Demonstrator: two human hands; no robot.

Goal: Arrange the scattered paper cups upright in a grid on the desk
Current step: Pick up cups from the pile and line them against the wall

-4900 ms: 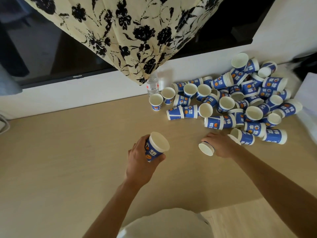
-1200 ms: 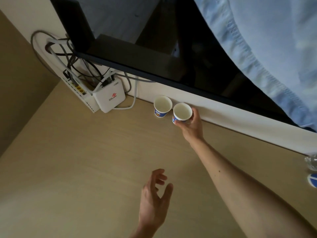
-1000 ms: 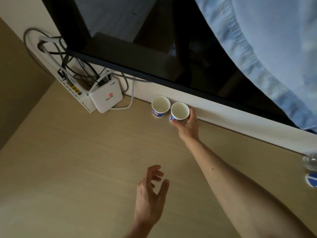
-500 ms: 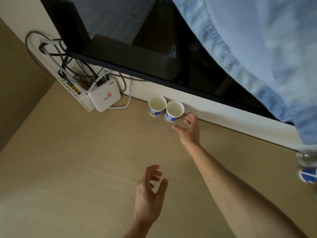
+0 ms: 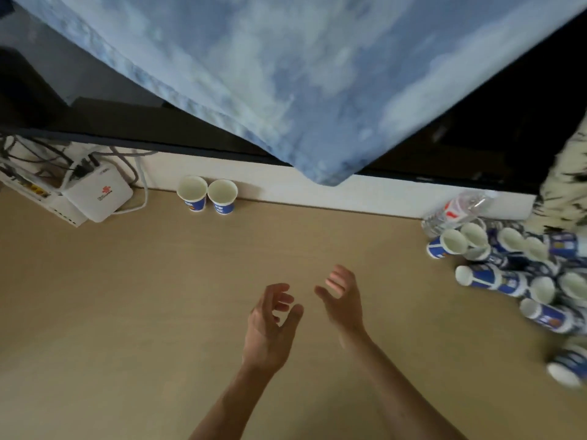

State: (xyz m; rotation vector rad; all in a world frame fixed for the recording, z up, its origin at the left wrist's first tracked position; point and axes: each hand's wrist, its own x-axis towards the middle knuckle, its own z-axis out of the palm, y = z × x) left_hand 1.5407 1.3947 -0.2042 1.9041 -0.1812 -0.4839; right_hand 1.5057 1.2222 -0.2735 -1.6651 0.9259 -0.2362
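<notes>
Head view: the right hand (image 5: 341, 300) is drawing back. Half a second ago it was just beside the second cup (image 5: 222, 196); now it is hanging over the desk (image 5: 127, 296), well right of the router (image 5: 98, 196) and nearer the person, close to the left hand (image 5: 270, 325). Both hands are hanging empty, fingers loosely spread and gripping nothing.

The second cup is standing upright on its own, just right of the first cup (image 5: 192, 195), which is sitting near the router's right side against the wall. Their rims are touching or nearly so.

The view is also swinging rightward, bringing the pile (image 5: 514, 268) into sight far right of the router. Its cups are lying mostly on their sides, though that edge is blurred, so probably not all of them.

This is looking like the end of one placement. A row of two is started, nearly everything is still waiting in the pile, and the hands are likely heading back there for more.
</notes>
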